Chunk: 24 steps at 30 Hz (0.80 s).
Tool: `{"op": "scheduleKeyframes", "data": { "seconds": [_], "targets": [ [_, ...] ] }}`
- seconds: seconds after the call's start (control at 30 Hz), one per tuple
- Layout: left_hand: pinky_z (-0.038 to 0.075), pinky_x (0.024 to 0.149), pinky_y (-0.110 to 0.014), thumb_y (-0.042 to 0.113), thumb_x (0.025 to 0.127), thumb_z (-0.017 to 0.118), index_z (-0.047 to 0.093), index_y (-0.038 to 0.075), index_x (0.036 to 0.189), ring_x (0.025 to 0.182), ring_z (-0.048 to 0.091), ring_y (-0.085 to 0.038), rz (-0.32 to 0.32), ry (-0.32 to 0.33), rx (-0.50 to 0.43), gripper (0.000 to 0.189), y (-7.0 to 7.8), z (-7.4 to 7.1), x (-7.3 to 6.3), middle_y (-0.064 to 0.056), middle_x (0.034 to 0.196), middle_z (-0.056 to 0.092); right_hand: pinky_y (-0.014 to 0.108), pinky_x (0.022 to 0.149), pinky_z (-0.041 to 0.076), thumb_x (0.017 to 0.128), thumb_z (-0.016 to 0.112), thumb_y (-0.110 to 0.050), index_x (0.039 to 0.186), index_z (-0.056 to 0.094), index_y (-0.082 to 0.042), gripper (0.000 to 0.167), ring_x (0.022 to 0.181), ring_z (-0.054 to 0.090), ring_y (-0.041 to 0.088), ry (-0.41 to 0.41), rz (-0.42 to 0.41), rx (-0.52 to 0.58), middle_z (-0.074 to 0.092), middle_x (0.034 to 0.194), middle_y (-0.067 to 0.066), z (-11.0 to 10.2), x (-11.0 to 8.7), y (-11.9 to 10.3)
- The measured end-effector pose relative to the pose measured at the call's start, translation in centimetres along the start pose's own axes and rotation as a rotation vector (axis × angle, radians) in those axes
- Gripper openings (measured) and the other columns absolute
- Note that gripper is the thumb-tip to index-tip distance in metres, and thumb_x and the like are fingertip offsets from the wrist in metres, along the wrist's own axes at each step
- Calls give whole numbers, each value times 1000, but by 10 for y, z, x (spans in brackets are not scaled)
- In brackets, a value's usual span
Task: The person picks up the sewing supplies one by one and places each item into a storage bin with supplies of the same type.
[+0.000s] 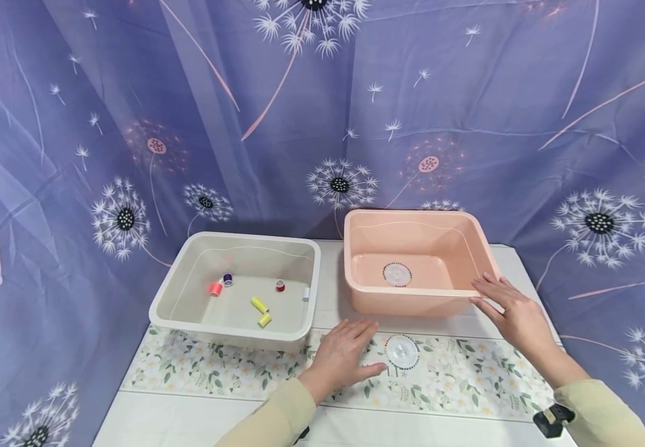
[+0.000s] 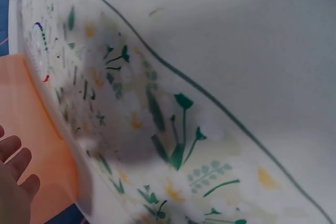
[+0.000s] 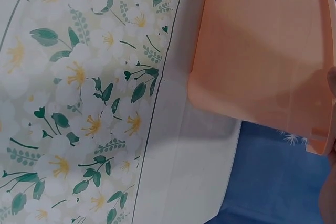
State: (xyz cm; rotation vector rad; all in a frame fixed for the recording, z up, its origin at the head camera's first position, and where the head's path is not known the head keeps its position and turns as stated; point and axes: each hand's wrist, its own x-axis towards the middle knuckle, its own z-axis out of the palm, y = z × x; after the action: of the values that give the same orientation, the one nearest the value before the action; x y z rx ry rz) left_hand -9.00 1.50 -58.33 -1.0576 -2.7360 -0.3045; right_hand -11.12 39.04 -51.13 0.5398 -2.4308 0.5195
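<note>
My right hand (image 1: 514,313) is at the front right corner of a pink plastic bin (image 1: 411,302), fingers fairly straight and touching its rim. In the right wrist view only a bit of that hand (image 3: 329,182) shows beside the bin. My left hand (image 1: 344,357) is held low over the flowered strip of the table, fingers extended and thumb out to the right, with nothing in it. Just right of its thumb lies a clear round pin wheel (image 1: 402,352) edged with tiny coloured heads. Inside the pink bin is a similar pin wheel (image 1: 397,274).
To the left stands a grey bin (image 1: 233,332) with several thread spools, among them a yellow one (image 1: 259,305), a purple one (image 1: 228,280) and a dark red one (image 1: 280,285). A purple dandelion-print curtain (image 1: 277,167) hangs behind the white table (image 1: 188,419).
</note>
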Motion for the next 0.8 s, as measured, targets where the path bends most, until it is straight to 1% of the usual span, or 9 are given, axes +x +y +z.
{"op": "scheduleKeyframes", "data": {
  "seconds": [0.17, 0.23, 0.33, 0.43, 0.5, 0.53, 0.6, 0.67, 0.8],
  "targets": [
    [48, 120, -44, 74, 92, 68, 58, 15, 154, 139, 61, -20, -1, -1, -20, 86, -1, 12, 3, -2, 151, 64, 19, 126, 31, 104, 57, -61, 123, 79, -3, 65, 117, 72, 41, -4, 8, -7, 78, 119, 21, -1, -1, 0],
    [48, 120, -43, 74, 92, 67, 58, 16, 155, 140, 60, -20, -6, -16, -25, 86, -1, 15, 4, -1, 152, 63, 19, 125, 32, 104, 58, -59, 123, 79, -3, 63, 115, 72, 43, -2, 7, -11, 78, 119, 21, -1, -1, 0],
    [47, 120, -42, 75, 93, 67, 56, 17, 156, 141, 59, -19, -13, -42, -28, 87, 0, 21, 5, 0, 153, 62, 18, 125, 31, 102, 68, -50, 122, 79, -2, 53, 114, 72, 44, -1, 5, -13, 78, 119, 21, -1, -1, -1],
    [46, 121, -41, 76, 93, 65, 55, 18, 157, 143, 57, -18, -9, -60, -21, 86, 1, 27, 6, 1, 154, 61, 18, 126, 30, 92, 83, -28, 123, 79, -2, 41, 115, 72, 43, -6, 2, -12, 78, 120, 21, -1, -1, -2],
    [46, 121, -41, 76, 92, 66, 55, 19, 156, 142, 57, -19, 6, -54, -14, 86, 1, 30, 8, 1, 153, 62, 18, 126, 30, 84, 88, -16, 123, 79, -2, 43, 117, 72, 42, -6, 1, -13, 78, 119, 21, -1, -1, -2],
    [47, 120, -41, 76, 92, 66, 56, 19, 156, 142, 58, -18, 16, -45, -8, 86, 2, 32, 8, 1, 152, 63, 19, 126, 30, 83, 89, -15, 123, 79, -2, 44, 117, 72, 41, -6, 0, -13, 78, 120, 20, -1, -1, -2],
    [48, 119, -41, 76, 91, 68, 58, 19, 154, 141, 59, -18, 35, -21, 3, 86, 2, 36, 10, 1, 150, 64, 18, 126, 29, 83, 89, -15, 124, 79, -3, 44, 119, 72, 39, -9, 3, -13, 78, 120, 20, -1, -1, -2],
    [49, 119, -41, 76, 90, 69, 59, 19, 152, 139, 60, -18, 47, -2, 8, 85, 3, 38, 11, 1, 148, 66, 17, 126, 29, 88, 86, -22, 125, 79, -4, 41, 121, 72, 37, -13, 11, -14, 78, 120, 20, -1, -1, -2],
    [47, 120, -41, 76, 90, 68, 59, 18, 152, 140, 59, -19, 42, -19, -3, 86, 5, 41, 15, -1, 149, 65, 19, 126, 31, 99, 76, -41, 126, 79, -5, 45, 121, 71, 37, -20, 20, -16, 77, 122, 19, -2, -1, -2]
  ]
}}
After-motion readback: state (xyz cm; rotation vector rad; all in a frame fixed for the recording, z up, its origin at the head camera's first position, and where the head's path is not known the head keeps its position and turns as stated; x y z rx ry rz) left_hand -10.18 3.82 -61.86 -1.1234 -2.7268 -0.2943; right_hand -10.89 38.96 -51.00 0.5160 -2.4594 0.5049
